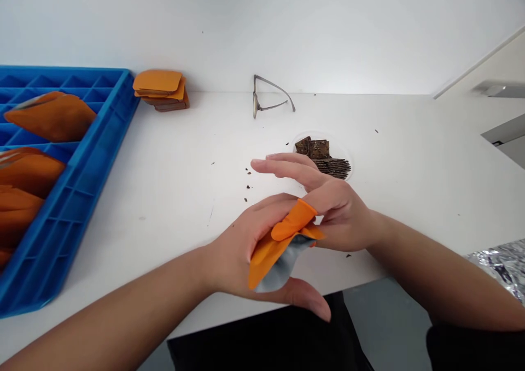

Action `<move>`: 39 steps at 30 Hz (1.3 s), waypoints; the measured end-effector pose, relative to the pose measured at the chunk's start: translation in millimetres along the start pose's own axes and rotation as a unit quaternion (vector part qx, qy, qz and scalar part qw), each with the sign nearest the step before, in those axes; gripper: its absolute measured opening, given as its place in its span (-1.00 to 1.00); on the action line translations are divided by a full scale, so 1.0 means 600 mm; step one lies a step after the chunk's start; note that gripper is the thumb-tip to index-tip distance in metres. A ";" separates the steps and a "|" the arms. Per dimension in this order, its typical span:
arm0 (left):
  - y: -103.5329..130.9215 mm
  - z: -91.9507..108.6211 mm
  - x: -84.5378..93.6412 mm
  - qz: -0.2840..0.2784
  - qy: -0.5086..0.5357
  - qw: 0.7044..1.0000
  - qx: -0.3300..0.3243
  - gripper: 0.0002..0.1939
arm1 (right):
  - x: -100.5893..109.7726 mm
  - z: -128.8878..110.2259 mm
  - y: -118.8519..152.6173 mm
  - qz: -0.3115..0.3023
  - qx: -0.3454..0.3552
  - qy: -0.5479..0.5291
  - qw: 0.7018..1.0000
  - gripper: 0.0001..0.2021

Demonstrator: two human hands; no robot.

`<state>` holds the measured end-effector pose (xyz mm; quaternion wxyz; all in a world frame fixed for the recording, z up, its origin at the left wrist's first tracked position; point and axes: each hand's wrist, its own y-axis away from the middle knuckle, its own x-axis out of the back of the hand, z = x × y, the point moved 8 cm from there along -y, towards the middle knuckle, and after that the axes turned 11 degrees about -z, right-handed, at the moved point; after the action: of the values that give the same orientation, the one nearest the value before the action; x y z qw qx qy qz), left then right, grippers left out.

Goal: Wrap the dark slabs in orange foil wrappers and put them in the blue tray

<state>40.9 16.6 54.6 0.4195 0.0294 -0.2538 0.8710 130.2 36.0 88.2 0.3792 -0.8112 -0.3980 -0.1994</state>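
Observation:
An orange pouch (262, 259) with a silvery lining gapes toward me near the table's front edge. My left hand (238, 251) is wrapped round it from the left, thumb stretched out below the pouch's mouth. On a finger of my right hand (340, 212) sits an orange finger cover (294, 219); this finger presses at the pouch's upper edge, while the other fingers reach out to the left above it. Behind my right hand, dark brown thin squares (332, 167) lie stacked on a clear round dish (349, 155).
A blue crate (88, 196) with orange pouches (55, 117) stands at the left. Beside it is a stack of orange packets (159, 89). Glasses (255, 100) lie at the back of the white table (164, 196). Dark crumbs are scattered mid-table; crinkled foil (500, 267) is at right.

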 end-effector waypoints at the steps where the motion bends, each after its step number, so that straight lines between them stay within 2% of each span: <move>1: -0.002 0.002 -0.003 -0.007 0.025 1.000 -0.013 -0.26 | 0.000 0.000 -0.001 0.002 0.001 -0.016 1.000 -0.91; 5: -0.003 0.003 -0.010 -0.018 0.111 0.993 -0.042 -0.22 | 0.000 -0.001 -0.001 0.012 -0.002 -0.040 0.999 -0.94; 10: 0.002 -0.010 0.002 0.043 0.083 0.996 -0.015 -0.30 | -0.011 0.007 0.002 -0.012 -0.014 -0.070 0.997 -0.91; 14: 0.002 -0.015 0.002 0.051 0.094 0.994 -0.022 -0.29 | -0.014 0.002 0.001 -0.020 0.003 -0.063 0.998 -0.85; 17: 0.003 -0.012 0.004 0.067 0.102 0.992 -0.031 -0.32 | -0.014 -0.004 -0.001 -0.015 0.007 -0.028 0.999 -0.82; 22: 0.003 -0.015 0.008 0.088 0.096 0.991 0.035 -0.33 | -0.019 -0.017 -0.001 -0.006 0.013 0.053 0.998 -0.82; 26: 0.002 -0.010 0.007 0.085 0.101 0.991 0.029 -0.27 | -0.022 -0.022 0.000 0.002 0.017 0.062 0.998 -0.76; 30: 0.011 -0.025 0.010 0.096 0.121 0.987 0.047 -0.35 | -0.004 -0.034 0.001 0.033 0.022 0.086 0.996 -0.71; 34: 0.020 -0.048 0.006 0.082 0.166 0.976 0.114 -0.33 | 0.007 -0.059 0.002 0.044 0.042 0.204 0.977 -0.79; 36: 0.019 -0.049 0.004 0.080 0.198 0.970 0.116 -0.32 | 0.006 -0.072 0.003 0.051 0.067 0.263 0.961 -0.87; 39: 0.015 -0.041 0.009 0.098 0.212 0.968 0.092 -0.31 | 0.004 -0.086 0.011 0.083 0.115 0.320 0.937 -0.84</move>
<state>34.7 27.3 30.7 0.3721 -0.1426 -0.0797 0.9137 135.4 -5.5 119.3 0.5928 -0.6852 -0.2070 -0.3692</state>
